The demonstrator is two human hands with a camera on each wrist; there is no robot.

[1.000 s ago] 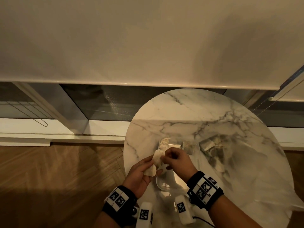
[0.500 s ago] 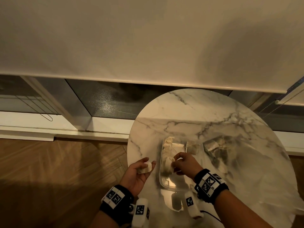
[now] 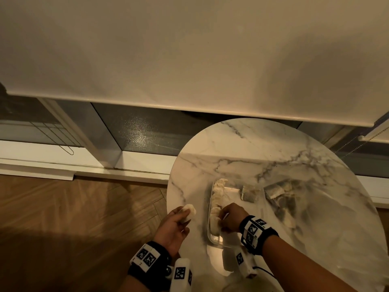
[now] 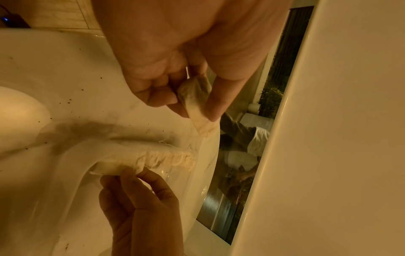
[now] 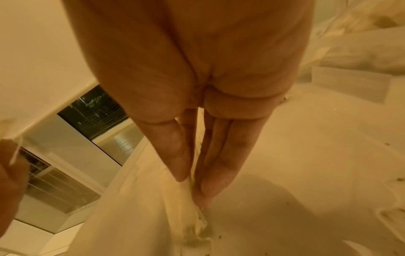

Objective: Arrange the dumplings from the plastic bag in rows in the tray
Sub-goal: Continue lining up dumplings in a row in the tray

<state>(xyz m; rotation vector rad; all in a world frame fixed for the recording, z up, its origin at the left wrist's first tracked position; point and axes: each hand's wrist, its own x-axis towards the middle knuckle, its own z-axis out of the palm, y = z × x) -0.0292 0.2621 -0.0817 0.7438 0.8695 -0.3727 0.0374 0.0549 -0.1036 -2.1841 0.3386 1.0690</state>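
Over tray (image 3: 212, 239), right hand (image 3: 231, 217) on dumpling (image 3: 214, 225)

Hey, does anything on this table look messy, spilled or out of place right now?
Yes, slightly: dark specks are scattered over the marble table near the tray. The dumplings in the tray stand in one neat row along its left wall.

Showing no readable words, brands or numbers anywhere; only black-and-white square code markers on the wristbands (image 3: 253, 230), beside the tray (image 3: 212, 239).
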